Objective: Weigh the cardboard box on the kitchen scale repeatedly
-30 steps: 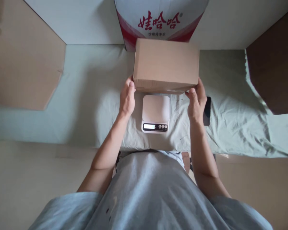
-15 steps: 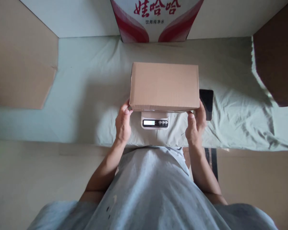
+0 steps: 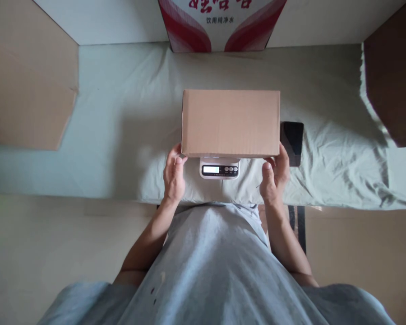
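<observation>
A plain brown cardboard box [image 3: 230, 123] sits over a small white digital scale [image 3: 219, 169], hiding most of its platform; only the scale's lit display and buttons show below the box. My left hand [image 3: 173, 173] grips the box's lower left corner. My right hand [image 3: 273, 175] grips its lower right corner. Whether the box rests fully on the scale I cannot tell.
A pale green sheet [image 3: 122, 117] covers the table. A black phone [image 3: 292, 142] lies right of the box. A red and white printed carton [image 3: 221, 22] stands at the back. Brown cardboard flaps are at the left [image 3: 27, 90] and right [image 3: 392, 76].
Both hands brought the box from beside the back carton toward me and down over the scale, covering its platform. In the last half second it barely moved.
</observation>
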`<state>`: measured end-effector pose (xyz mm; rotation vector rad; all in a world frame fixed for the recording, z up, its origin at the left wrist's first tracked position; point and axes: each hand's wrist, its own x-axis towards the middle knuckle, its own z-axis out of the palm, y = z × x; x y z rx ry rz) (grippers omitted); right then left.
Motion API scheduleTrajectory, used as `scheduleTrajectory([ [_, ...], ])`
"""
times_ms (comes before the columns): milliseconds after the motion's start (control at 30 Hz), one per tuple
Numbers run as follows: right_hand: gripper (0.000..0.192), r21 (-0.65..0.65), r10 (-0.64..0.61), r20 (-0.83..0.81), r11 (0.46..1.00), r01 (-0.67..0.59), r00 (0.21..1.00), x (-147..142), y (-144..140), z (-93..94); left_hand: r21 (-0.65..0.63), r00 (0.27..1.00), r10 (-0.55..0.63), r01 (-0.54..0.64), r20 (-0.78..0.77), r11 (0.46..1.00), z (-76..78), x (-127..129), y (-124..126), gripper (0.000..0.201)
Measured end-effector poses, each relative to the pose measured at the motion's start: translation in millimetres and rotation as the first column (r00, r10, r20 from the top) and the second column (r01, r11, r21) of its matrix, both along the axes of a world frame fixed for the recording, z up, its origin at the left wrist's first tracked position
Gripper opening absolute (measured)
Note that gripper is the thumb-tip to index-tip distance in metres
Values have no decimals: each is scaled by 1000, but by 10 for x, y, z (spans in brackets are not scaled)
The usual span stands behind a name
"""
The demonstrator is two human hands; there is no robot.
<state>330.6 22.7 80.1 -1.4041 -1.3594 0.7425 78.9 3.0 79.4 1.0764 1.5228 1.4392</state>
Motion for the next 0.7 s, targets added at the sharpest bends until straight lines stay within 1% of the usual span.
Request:
scheduleTrajectory([
  [67,56,-5,-6,11,1000,6,1000,15,-22,-3,-7,1000,8,-8,-14,1000,-19,-17,-13,41],
  [133,55,0,-6,35,1000,6,999,29,-37,8,-14,998,12,-13,-62,1000,-39,-46,-21,42],
  [200,53,29,-31,51,999,30,998,43,-35,31,-6,992,34,-35,-119,999,-55,-86,-18,44],
  [267,51,95,-101,31,991,98,994,63,-14,56,14,985,75,-74,-157,997,-66,-134,-2,46],
  [333,49,182,-178,-32,966,181,983,91,19,73,35,981,107,-102,-164,994,-70,-185,21,47],
  [433,48,259,-215,-90,938,231,973,139,63,75,53,981,118,-111,-152,992,-64,-243,58,46],
  [700,48,209,-219,-57,951,226,974,147,47,64,51,978,101,-94,-180,994,-42,-244,81,47],
])
